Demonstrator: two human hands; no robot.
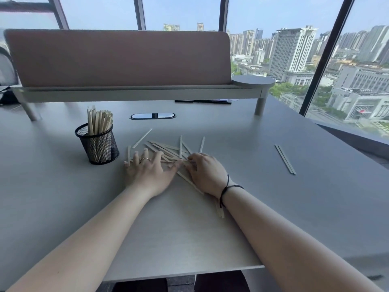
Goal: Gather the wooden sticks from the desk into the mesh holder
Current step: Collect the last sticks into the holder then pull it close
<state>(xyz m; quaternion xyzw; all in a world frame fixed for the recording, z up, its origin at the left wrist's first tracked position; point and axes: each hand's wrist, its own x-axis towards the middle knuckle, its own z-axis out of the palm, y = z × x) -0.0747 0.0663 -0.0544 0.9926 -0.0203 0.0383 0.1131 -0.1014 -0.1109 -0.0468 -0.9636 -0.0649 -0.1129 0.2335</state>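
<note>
Desk [263, 207]: grey, flat, wide; carries all items below.

Mesh holder [97, 144]: black wire cup, upright, at the left of the desk. Holds a bundle of wooden sticks standing on end, their tops rising above the rim.

Loose pile of wooden sticks [168, 149]: pale, thin, flat; scattered and crossing one another at mid-desk, just right of the mesh holder. Single sticks lie out from the pile toward the far side.

Pair of sticks [285, 159]: side by side, touching along their length, well apart from the pile, at the right of the desk.

Left hand [147, 168]: palm down on the near left edge of the pile, fingers spread and fairly straight, pressing on sticks; grips nothing. A ring sits on one finger.

Right hand [205, 171]: palm down on the near right edge of the pile, fingers bent over the sticks, fingertips touching them. Whether it holds any stick cannot be told. A black cord circles the wrist.

Further sticks [220, 209]: lie partly under the right wrist.

Black pen [202, 101]: lies at the far side of the desk, beneath the raised shelf [136, 92].
</note>
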